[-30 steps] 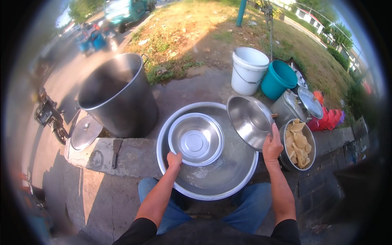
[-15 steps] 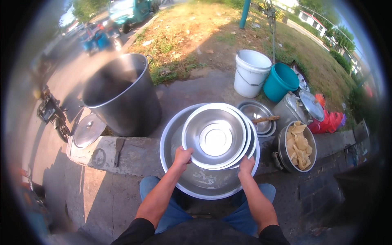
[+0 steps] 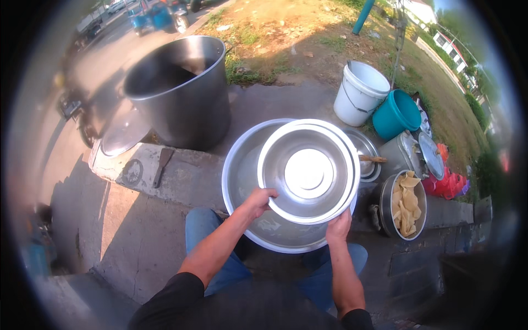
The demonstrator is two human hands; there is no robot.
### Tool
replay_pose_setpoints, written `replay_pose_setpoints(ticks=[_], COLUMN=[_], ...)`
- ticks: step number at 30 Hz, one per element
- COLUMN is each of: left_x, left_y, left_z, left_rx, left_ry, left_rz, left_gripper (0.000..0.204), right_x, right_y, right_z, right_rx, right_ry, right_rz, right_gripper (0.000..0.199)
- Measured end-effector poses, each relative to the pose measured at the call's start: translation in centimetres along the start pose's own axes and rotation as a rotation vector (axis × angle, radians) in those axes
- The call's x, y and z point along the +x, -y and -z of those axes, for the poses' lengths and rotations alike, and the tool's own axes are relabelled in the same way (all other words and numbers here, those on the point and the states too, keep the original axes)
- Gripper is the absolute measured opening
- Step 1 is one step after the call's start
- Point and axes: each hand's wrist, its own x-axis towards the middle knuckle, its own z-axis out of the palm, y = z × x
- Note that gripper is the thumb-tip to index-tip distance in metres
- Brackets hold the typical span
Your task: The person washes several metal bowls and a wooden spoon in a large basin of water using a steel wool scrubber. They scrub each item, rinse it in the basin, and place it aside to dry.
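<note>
A rough concrete ledge [image 3: 192, 173] lies beside sunlit grass [image 3: 250, 36], with a road [image 3: 110, 52] at upper left. On the ledge stand a tall dark pot [image 3: 190, 118], a white bucket [image 3: 350, 104] and a teal bucket [image 3: 388, 121]; a wide basin [image 3: 240, 170] reaches past its near edge toward the person's knees. Above that basin are nested steel basins [image 3: 308, 173], the left hand [image 3: 258, 202] grasping their near-left rim with its fingers [image 3: 269, 193], the right hand [image 3: 339, 226] their near-right rim. A concrete gap separates tall pot and wide basin; buckets and a pot of tan sheets [image 3: 387, 212] crowd the right.
</note>
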Motion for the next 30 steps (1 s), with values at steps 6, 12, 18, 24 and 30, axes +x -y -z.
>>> replay_pose_setpoints(ticks=[6, 12, 18, 24, 30], left_x=[-2.7, -6.5, -9.1, -6.1, -2.8], left_y=[-6.0, -9.4, -9.2, -6.6, -2.7], left_z=[-1.6, 4.6, 18.0, 30.7, 33.0], left_rx=[-0.065, -0.392, -0.482, -0.592, -0.616], left_ry=[-0.118, -0.281, -0.549, -0.577, -0.740], left_rz=[-0.151, -0.308, -0.432, -0.259, -0.127], left_gripper=[0.038, 0.022, 0.023, 0.028, 0.020], right_x=[1.0, 0.3, -0.8, -0.8, -1.2], right_y=[3.9, 0.9, -0.4, -1.2, -1.8], right_z=[-2.1, 0.3, 2.3, 2.7, 3.1], right_rx=[-0.115, -0.217, -0.264, -0.286, -0.402], right_ry=[0.232, 0.049, 0.012, 0.029, 0.017], right_rz=[-0.037, -0.152, -0.187, -0.183, -0.190], right_gripper=[0.075, 0.070, 0.068, 0.066, 0.063])
